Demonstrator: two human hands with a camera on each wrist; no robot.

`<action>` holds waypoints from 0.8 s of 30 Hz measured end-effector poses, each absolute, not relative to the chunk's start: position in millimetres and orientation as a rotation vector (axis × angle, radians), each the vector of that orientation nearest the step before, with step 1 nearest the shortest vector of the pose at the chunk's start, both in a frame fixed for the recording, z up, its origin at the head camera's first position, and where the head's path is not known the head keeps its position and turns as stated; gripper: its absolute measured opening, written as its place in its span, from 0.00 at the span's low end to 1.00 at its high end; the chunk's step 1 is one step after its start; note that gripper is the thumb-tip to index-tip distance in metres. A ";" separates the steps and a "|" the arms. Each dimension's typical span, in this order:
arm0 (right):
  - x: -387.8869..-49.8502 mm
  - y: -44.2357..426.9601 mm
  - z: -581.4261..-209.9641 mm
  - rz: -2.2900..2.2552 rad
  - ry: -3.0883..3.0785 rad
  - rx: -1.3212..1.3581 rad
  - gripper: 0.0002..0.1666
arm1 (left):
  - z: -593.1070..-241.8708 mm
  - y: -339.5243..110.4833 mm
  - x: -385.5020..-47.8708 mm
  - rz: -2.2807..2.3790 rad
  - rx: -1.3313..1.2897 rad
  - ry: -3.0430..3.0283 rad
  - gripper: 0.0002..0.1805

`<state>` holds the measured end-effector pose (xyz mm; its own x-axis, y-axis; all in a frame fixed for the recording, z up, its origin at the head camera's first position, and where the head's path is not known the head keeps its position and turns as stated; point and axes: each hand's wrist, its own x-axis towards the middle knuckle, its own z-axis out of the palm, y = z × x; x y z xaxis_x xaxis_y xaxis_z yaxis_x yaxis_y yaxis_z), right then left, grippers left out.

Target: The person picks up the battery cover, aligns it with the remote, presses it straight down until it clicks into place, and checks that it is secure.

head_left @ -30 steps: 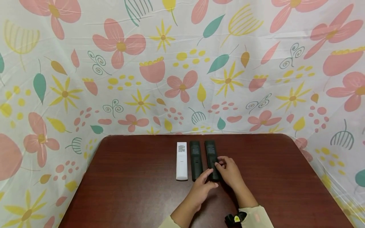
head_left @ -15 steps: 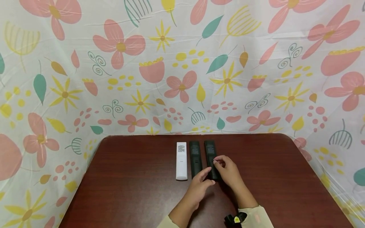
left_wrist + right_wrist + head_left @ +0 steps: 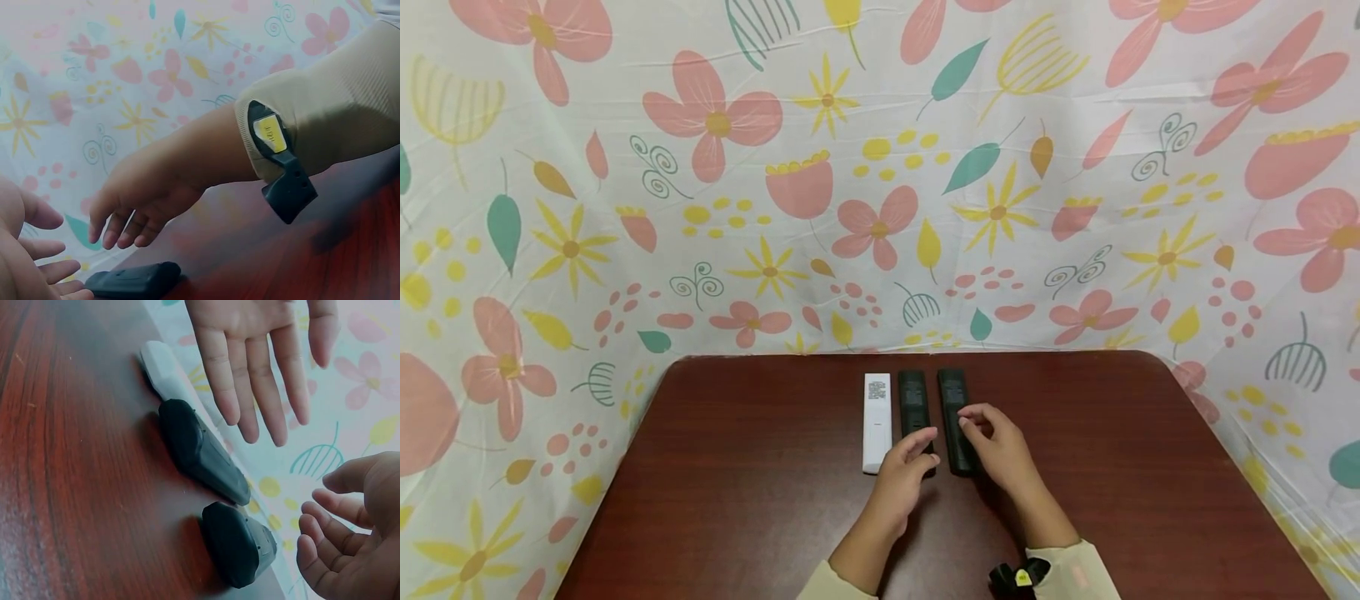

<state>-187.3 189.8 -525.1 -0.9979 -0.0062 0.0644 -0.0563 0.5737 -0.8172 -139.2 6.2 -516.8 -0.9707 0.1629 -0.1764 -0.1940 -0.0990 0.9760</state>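
Three remote controls lie in a row on the table, backs up: a white remote control (image 3: 877, 425), a middle black remote control (image 3: 912, 396) and a right black remote control (image 3: 953, 400). My left hand (image 3: 898, 483) hovers over the near end of the middle one, fingers extended, partly hiding it. Beside the right black remote, my right hand (image 3: 1006, 454) has loosely bent fingers; in the right wrist view that hand (image 3: 356, 531) appears apart from the remote (image 3: 234, 544). Neither hand holds anything.
The brown wooden table (image 3: 737, 483) ends at the back against a flower-printed cloth (image 3: 880, 167). A black strap (image 3: 1018, 577) with a yellow label sits on the right wrist.
My left hand has moved left from the right black remote to above the middle one. The right hand has shifted slightly up and left, its fingers lifting off the right remote.
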 end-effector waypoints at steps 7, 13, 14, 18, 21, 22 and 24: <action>-188.9 187.2 -522.6 1.406 -2.677 0.130 0.16 | -516.0 -5.2 -143.1 2.199 -0.089 1.980 0.22; -189.9 189.6 -517.1 1.376 -2.658 0.180 0.17 | -510.5 -18.9 -150.8 2.239 -0.114 2.026 0.20; -190.0 190.2 -516.5 1.367 -2.661 0.181 0.17 | -509.7 -21.3 -152.4 2.247 -0.106 2.037 0.20; -190.8 193.5 -514.9 1.333 -2.666 0.182 0.19 | -506.8 -30.5 -157.8 2.275 -0.094 2.102 0.20; -191.6 196.2 -513.3 1.315 -2.670 0.178 0.21 | -505.5 -37.4 -161.3 2.306 -0.076 2.158 0.20; -192.0 197.2 -512.9 1.308 -2.670 0.178 0.22 | -505.0 -39.6 -162.4 2.307 -0.074 2.184 0.20; -192.7 199.3 -511.7 1.287 -2.676 0.191 0.23 | -503.8 -44.0 -164.4 2.281 -0.085 2.256 0.20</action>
<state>-192.7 199.3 -511.7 -0.9780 -0.0431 0.2041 -0.1864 0.6200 -0.7621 -164.4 -44.0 -503.8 -0.9963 -0.0851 0.0099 0.0108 -0.0103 0.9999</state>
